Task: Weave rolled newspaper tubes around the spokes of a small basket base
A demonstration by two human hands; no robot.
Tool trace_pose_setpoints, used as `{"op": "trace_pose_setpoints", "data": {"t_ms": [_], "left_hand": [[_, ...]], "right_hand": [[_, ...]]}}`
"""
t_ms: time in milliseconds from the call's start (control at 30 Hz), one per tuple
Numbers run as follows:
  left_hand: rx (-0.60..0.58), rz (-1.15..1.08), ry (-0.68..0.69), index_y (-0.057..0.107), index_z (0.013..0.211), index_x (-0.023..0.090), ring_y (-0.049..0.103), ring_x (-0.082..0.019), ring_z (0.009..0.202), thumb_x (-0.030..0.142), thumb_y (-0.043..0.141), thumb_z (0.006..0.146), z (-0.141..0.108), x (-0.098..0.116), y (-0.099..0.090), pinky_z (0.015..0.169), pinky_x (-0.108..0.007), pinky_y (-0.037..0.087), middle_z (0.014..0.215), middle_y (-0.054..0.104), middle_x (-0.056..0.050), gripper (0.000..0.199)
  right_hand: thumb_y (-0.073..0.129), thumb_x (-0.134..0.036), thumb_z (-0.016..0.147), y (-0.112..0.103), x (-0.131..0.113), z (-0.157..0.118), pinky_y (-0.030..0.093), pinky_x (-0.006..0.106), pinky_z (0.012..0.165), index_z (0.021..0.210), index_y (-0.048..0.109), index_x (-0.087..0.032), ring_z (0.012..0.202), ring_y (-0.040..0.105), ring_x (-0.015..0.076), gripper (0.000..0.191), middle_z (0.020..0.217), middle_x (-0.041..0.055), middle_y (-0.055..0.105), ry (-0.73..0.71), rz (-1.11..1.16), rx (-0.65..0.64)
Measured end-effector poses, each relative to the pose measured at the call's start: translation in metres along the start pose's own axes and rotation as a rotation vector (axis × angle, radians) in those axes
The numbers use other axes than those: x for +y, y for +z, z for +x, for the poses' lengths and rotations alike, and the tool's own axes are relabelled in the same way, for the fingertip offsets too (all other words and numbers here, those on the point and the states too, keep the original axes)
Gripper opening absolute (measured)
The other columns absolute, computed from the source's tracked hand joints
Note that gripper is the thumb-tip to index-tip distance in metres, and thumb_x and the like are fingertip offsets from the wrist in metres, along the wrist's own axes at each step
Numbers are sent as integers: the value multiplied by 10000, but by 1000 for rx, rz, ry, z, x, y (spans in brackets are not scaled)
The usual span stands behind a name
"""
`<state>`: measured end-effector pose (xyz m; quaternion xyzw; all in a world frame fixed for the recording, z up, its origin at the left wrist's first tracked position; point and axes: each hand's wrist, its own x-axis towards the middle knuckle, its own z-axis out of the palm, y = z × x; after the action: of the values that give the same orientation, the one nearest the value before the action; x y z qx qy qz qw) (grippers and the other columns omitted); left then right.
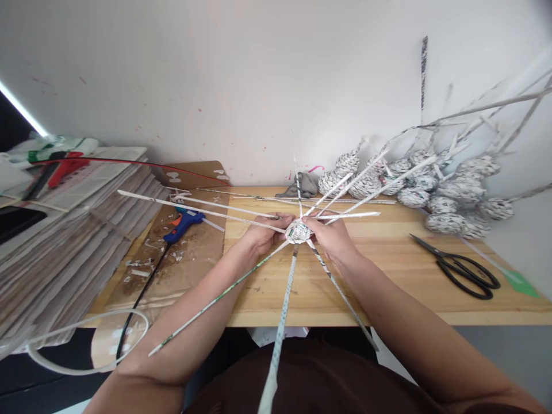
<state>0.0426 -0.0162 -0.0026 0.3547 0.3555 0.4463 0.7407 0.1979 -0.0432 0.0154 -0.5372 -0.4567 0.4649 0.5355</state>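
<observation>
A small round weave of rolled newspaper tubes (298, 232) is held up over the wooden table, with several long paper tubes spreading out from it like spokes. My left hand (268, 230) is closed on its left edge. On the opposite side, my right hand (328, 231) pinches the rim with thumb and fingers, near where several tubes cross. One greenish paper tube (224, 293) slants over my left forearm. A pale blue one (282, 322) points down toward my body. Most fingertips are hidden behind the weave.
Woven paper gourd shapes (414, 178) crowd the table's back right, tubes sticking out. Black scissors (463, 267) lie at right. A blue glue gun (183, 224) rests on stained cardboard (194, 264) at left, beside a tall newspaper stack (64, 253). A grey cloth lump (303, 186) sits by the wall.
</observation>
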Motion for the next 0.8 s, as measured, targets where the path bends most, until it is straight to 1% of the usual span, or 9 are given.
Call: {"op": "trace_pose_setpoints", "data": {"t_ms": [100,167,233,333,467,567,633,700,800], "left_hand": [[18,0,-4,736,784,84,592,-119,593,266,876,564,-1,0,1,547,-229,487,708,676,-71,319],[33,36,2,734,778,84,586,-117,577,304,869,584,-2,1,2,538,-232,479,688,670,-65,323],[35,94,2,725,744,84,579,-117,558,322,878,569,-4,1,4,530,-237,465,656,662,-60,333],[6,145,31,705,685,80,581,-126,552,301,903,508,-6,0,4,556,-254,463,625,655,-59,345],[-30,147,65,710,710,97,595,-140,568,334,896,517,-6,-1,3,585,-276,467,648,668,-58,358],[-11,169,15,719,723,112,574,-129,541,335,905,489,-6,0,4,533,-256,425,636,668,-48,372],[14,189,13,719,693,109,554,-124,514,317,920,443,-6,1,5,507,-251,396,602,661,-46,382],[56,194,55,708,653,109,557,-135,512,299,929,403,-6,1,7,515,-265,404,580,657,-47,384],[118,181,136,690,620,117,571,-149,527,294,930,385,-5,0,8,545,-285,429,575,659,-48,380]], "right_hand": [[704,-299,656,-1,-1,-1,418,228,375,675,610,-171,435,543,127,160,541,-3,612,-25,-28,4],[708,-315,669,-2,0,-1,440,230,394,686,613,-172,458,565,135,172,567,3,626,-47,-52,-4],[708,-333,681,-3,2,-1,455,237,403,704,610,-177,468,576,144,185,579,3,631,-73,-74,-27],[698,-345,698,-3,5,-1,464,250,412,710,607,-181,469,579,153,189,576,0,625,-105,-100,-68],[691,-356,714,-6,6,1,466,259,444,691,615,-185,481,576,154,189,571,-2,623,-128,-98,-108],[688,-338,719,-9,6,4,470,253,504,692,637,-185,540,589,151,163,614,7,648,-189,-143,-123],[681,-325,727,-11,6,4,475,251,530,705,651,-184,574,599,151,146,647,16,663,-222,-181,-129],[675,-329,736,-11,4,3,481,249,529,722,658,-183,584,603,152,148,661,19,668,-218,-190,-150],[688,-361,727,-8,1,0,484,250,485,762,664,-181,547,601,150,185,643,10,662,-140,-126,-173]]}}
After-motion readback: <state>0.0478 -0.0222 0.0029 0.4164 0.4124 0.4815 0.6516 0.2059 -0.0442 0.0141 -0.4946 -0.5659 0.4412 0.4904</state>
